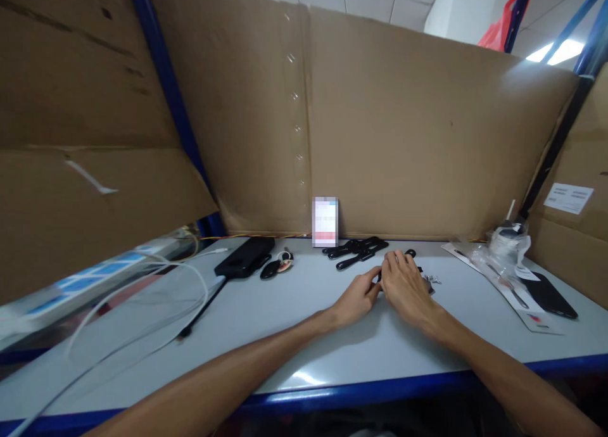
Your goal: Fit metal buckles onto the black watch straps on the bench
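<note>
Near the middle of the table, my left hand [358, 296] has its thumb and fingertips pinched together at a small dark piece mostly hidden by the hands. My right hand [405, 290] bends over the same spot from the right, fingers close together and pointing down, touching the left fingertips. What lies under it is mostly covered. Just beyond it shows a small black loop end [411, 253]. Small shiny metal pieces [433, 278] lie to the right of my right hand. Several black straps with loop ends [356, 250] rest behind my left hand.
A lit phone [325, 223] leans on the cardboard wall [427, 126]. Leftward are a key fob [270, 270], a black power bank [244, 258], white cables [202, 297] and a power strip [95, 275]. At right lie clear plastic packaging [506, 247] and a dark phone [551, 296].
</note>
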`<state>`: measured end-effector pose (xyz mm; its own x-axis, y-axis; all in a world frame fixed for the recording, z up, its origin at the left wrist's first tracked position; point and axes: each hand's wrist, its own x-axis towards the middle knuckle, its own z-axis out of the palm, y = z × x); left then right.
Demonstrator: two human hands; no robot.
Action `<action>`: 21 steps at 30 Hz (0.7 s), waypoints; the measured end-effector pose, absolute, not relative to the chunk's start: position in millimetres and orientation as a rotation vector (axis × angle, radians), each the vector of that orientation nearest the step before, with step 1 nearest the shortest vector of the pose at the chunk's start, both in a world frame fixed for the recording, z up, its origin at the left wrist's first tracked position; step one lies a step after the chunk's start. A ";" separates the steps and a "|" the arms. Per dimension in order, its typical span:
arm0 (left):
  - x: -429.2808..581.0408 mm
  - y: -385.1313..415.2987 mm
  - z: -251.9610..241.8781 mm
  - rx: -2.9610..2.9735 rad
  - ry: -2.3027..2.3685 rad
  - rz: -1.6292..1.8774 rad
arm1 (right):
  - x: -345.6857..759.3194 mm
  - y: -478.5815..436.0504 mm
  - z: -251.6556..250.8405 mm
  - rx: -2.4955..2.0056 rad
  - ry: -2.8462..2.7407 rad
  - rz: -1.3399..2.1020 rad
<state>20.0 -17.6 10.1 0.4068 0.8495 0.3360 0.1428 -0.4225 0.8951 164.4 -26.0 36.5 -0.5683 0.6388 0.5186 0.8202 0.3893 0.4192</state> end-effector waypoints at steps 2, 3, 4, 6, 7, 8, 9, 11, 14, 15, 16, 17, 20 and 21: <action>20.8 -16.8 9.8 1.864 0.863 1.120 | 162.4 -24.7 34.8 -1.283 -2.335 -0.961; 20.7 -15.7 9.1 1.858 0.869 1.119 | 162.7 -23.0 34.9 -1.273 -2.311 -0.952; 20.3 -14.4 8.3 1.827 0.876 1.119 | 164.3 -20.4 36.2 -1.257 -2.282 -0.922; 19.0 -11.5 6.9 1.720 0.889 1.100 | 172.8 -12.8 42.6 -1.195 -2.217 -0.795; 18.1 -10.1 6.5 1.661 0.895 1.085 | 179.6 -8.1 47.5 -1.169 -2.167 -0.700; 17.2 -8.8 6.5 1.607 0.899 1.074 | 187.9 -2.9 53.0 -1.142 -2.113 -0.612; 16.2 -7.7 6.9 1.569 0.897 1.067 | 197.1 2.3 58.8 -1.118 -2.046 -0.556; 14.4 -6.5 8.4 1.542 0.887 1.073 | 215.5 11.9 68.9 -1.098 -1.917 -0.495; 12.8 -6.7 10.9 1.558 0.884 1.103 | 234.3 21.6 76.0 -1.114 -1.787 -0.446; 12.6 -7.1 11.2 1.570 0.895 1.112 | 236.9 23.4 76.0 -1.125 -1.766 -0.423; 12.5 -7.4 11.2 1.585 0.911 1.124 | 237.7 24.6 75.1 -1.137 -1.756 -0.384; 12.5 -7.5 10.7 1.607 0.927 1.138 | 237.0 25.2 73.6 -1.147 -1.757 -0.327; 12.1 -6.8 8.0 1.702 0.956 1.166 | 229.8 24.4 68.4 -1.148 -1.770 -0.175; 11.7 -6.5 7.2 1.735 0.959 1.163 | 227.2 23.5 67.3 -1.135 -1.782 -0.174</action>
